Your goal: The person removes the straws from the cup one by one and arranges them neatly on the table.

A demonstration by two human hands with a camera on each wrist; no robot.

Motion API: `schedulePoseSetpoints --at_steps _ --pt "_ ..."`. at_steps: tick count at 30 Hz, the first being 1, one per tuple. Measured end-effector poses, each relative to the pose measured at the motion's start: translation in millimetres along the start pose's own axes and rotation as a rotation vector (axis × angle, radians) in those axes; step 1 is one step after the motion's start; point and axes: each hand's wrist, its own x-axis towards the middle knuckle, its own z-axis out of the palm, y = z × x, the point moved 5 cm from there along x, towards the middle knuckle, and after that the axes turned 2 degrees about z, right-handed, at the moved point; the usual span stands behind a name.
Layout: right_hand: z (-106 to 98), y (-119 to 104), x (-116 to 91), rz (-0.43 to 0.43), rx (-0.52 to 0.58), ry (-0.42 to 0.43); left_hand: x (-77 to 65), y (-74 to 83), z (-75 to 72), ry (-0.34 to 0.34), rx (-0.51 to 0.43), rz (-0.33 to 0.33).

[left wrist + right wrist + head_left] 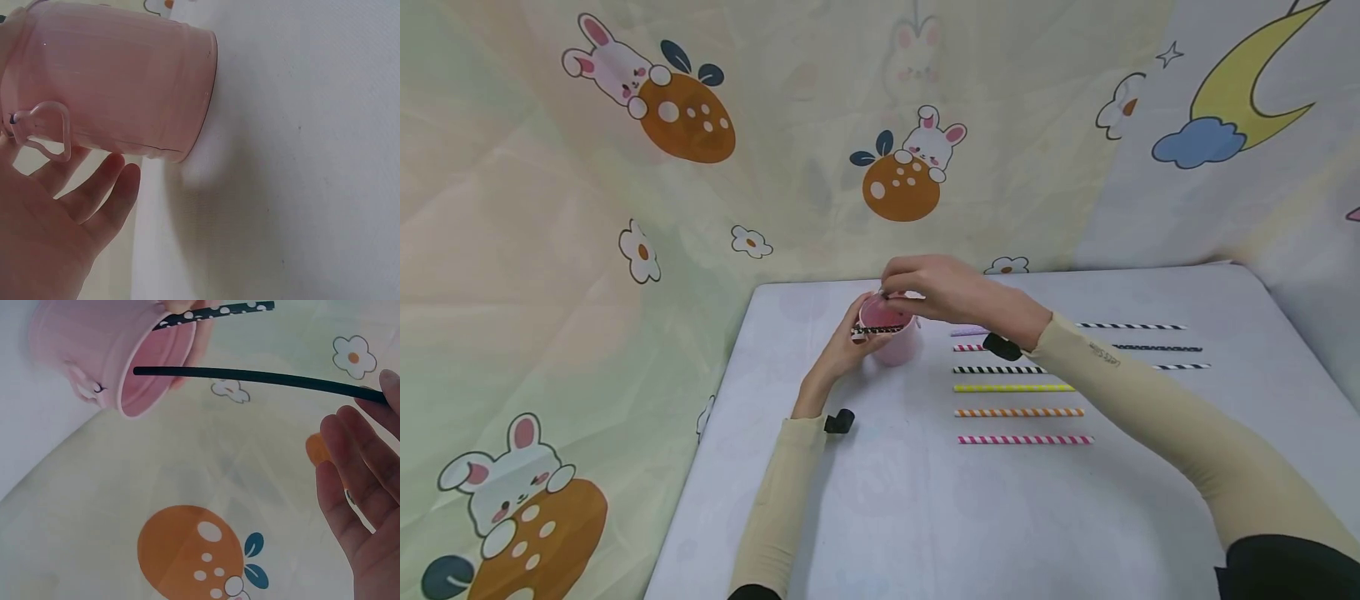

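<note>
A pink bucket (897, 350) stands upright at the table's left back, a small handle loop (53, 128) on its side. My left hand (841, 354) grips it near the rim from the left. A black straw with white dots (215, 314) leans out of the bucket's mouth, beside the left fingers. Over the bucket, my right hand (943, 287) pinches a thin, plain dark straw (250, 375) between thumb and finger. In the right wrist view that straw's far end overlaps the bucket's opening; how deep it reaches I cannot tell. The other right fingers are loosely bent.
Right of the bucket, paper straws lie in rows on the white table (880, 500), among them a yellow one (1013, 388), an orange one (1018, 413) and a pink one (1025, 440). Several dark-patterned straws (1157, 348) lie farther right, partly behind the right forearm. A printed cloth (820, 125) hangs behind.
</note>
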Motion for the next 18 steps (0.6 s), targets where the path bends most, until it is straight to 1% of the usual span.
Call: schedulePoseSetpoints --at_steps 5,9,11,18 --pt "-8.9 -3.6 -5.9 0.003 0.003 0.020 -1.2 1.5 0.3 0.008 0.022 -0.008" --pt "-13.2 -5.0 -12.3 0.015 0.010 0.018 -0.9 -0.1 0.5 0.009 0.017 -0.019" --pt "-15.2 -4.9 -16.0 0.023 0.019 0.025 -0.7 -1.4 0.3 0.018 0.019 -0.012" --pt "-27.1 -4.1 -29.7 0.007 0.037 0.098 -1.0 -1.3 0.5 0.039 0.030 -0.014"
